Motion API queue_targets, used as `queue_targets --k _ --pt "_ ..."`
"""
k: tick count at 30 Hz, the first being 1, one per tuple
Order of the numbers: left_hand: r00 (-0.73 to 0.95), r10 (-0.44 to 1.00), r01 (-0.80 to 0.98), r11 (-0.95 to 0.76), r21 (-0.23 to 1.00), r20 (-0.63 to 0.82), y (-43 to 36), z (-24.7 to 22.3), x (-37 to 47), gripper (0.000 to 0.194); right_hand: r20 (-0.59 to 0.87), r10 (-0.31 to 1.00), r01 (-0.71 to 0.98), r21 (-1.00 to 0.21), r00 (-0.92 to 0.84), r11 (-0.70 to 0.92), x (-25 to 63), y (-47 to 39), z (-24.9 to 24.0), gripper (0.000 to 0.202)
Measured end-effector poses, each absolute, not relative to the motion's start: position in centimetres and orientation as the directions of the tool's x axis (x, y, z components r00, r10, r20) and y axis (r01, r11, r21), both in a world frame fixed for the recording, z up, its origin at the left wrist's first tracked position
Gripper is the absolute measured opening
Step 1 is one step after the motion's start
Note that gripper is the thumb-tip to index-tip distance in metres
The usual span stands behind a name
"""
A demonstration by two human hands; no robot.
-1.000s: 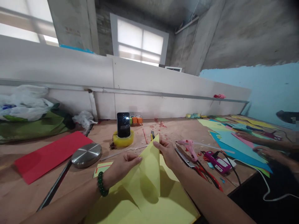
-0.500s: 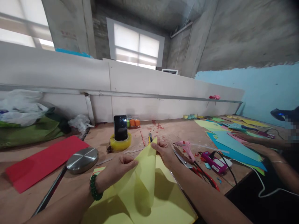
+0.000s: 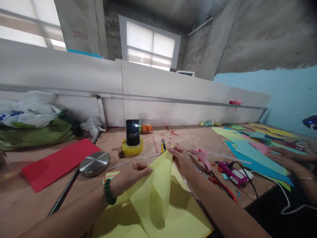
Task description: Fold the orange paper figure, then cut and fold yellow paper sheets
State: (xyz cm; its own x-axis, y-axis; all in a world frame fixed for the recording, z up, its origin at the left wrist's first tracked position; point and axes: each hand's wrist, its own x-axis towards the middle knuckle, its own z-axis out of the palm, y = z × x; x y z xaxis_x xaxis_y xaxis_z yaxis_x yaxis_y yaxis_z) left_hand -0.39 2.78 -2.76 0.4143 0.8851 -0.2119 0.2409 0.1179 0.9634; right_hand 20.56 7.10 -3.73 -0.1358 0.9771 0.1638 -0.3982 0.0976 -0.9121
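Note:
A sheet of yellow paper point(image 3: 156, 185) is raised and curled into a loose cone between my two hands. My left hand point(image 3: 135, 173), below a green bead bracelet, pinches its left edge between thumb and fingers. At the top corner, my right hand point(image 3: 179, 157) grips the paper with the thumb in front. More yellow sheets point(image 3: 193, 215) lie flat underneath. Just beyond the raised corner is a yellow utility knife point(image 3: 163, 145). Red-handled scissors point(image 3: 225, 190) lie partly hidden beside my right forearm.
Left of me are red paper point(image 3: 59, 162) and a round metal weight point(image 3: 94, 163). A phone point(image 3: 132, 132) stands in a yellow tape roll point(image 3: 132, 148). To the right are a pink glue gun point(image 3: 201, 157), a purple power strip point(image 3: 232, 173), and a co-worker's hands point(image 3: 279, 157) over coloured paper.
The view has shifted slightly, so most things appear farther right. Both hands keep their hold on the yellow paper, its shape nearly the same. The co-worker's hands have moved a little.

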Motion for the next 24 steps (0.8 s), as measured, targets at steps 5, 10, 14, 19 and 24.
queue_targets --k 5,10,14,19,24 --pt "0.423 0.885 0.232 0.102 0.967 -0.195 2.81 -3.07 -0.35 0.057 0.18 0.979 -0.387 -0.913 -0.097 0.13 20.54 7.13 -3.78 0.035" --pt "0.452 0.877 0.234 0.058 0.971 -0.161 2.91 -3.11 -0.35 0.057 0.213 0.976 -0.365 -0.912 -0.038 0.185 20.51 7.34 -3.84 0.036" --pt "0.463 0.873 0.239 0.041 0.97 -0.151 3.02 -2.95 -0.44 0.056 0.23 0.973 -0.361 -0.908 -0.004 0.213 20.53 7.39 -3.64 0.034" --pt "0.453 0.879 0.239 0.042 0.97 -0.149 2.94 -2.86 -0.45 0.048 0.224 0.974 -0.378 -0.902 0.003 0.209 20.57 7.21 -3.35 0.031" --pt "0.457 0.872 0.214 0.084 0.973 -0.175 2.51 -2.59 -0.3 0.047 0.23 0.972 -0.41 -0.882 0.059 0.233 20.51 7.19 -3.45 0.029"
